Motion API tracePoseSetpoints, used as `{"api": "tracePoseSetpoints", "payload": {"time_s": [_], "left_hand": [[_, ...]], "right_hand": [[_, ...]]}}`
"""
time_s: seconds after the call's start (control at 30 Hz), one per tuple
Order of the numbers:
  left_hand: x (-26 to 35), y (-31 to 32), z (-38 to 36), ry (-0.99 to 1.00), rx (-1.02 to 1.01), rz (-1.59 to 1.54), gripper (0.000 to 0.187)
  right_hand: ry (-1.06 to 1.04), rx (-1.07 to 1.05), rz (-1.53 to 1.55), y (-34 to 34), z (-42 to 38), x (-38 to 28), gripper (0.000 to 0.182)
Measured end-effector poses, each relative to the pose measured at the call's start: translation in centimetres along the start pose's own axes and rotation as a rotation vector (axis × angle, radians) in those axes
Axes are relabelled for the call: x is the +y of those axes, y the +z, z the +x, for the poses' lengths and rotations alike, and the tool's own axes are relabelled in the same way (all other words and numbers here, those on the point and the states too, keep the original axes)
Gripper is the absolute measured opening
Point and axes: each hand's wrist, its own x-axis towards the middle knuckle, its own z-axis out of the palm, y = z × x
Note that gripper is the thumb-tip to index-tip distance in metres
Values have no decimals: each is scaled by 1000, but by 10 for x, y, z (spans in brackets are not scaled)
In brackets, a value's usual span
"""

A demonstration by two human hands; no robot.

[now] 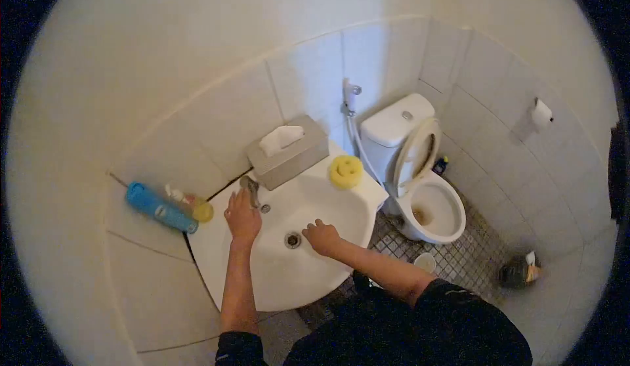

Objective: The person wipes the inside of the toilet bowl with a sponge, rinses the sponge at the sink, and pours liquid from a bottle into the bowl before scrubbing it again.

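Note:
My left hand [243, 220] is at the metal faucet [250, 189] at the back of the white sink [308, 284], its fingers closed against the faucet's near side. Above the basin, just right of the drain [293, 240], hovers my right hand [321, 238] with its fingers curled in; I see nothing in it. A yellow sponge with a smiling face [346, 172] rests on the sink's right rim. Behind the faucet stands a grey-brown tissue box [292, 156] with a white tissue sticking out. Water flow cannot be made out.
A blue bottle [161, 207] and a pump bottle with yellowish liquid [197, 207] stand left of the sink. To the right is a toilet [436, 208] with its seat raised, beside a hose sprayer [351, 97]. A dark container [518, 271] sits on the tiled floor.

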Motion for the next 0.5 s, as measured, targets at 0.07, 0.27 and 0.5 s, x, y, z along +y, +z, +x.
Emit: {"api": "tracePoseSetpoints", "payload": {"time_s": [0.07,0.27,0.5], "left_hand": [[10,-3,-11,-6,40,-79,49],[49,2,-53,90,86,-281,46],[106,-19,-66,108,124,-346,41]], "right_hand": [[6,104,69,-18,-17,-2,24],[128,120,180,-27,-47,10,32],[359,423,1092,-33,-73,74,50]]}}
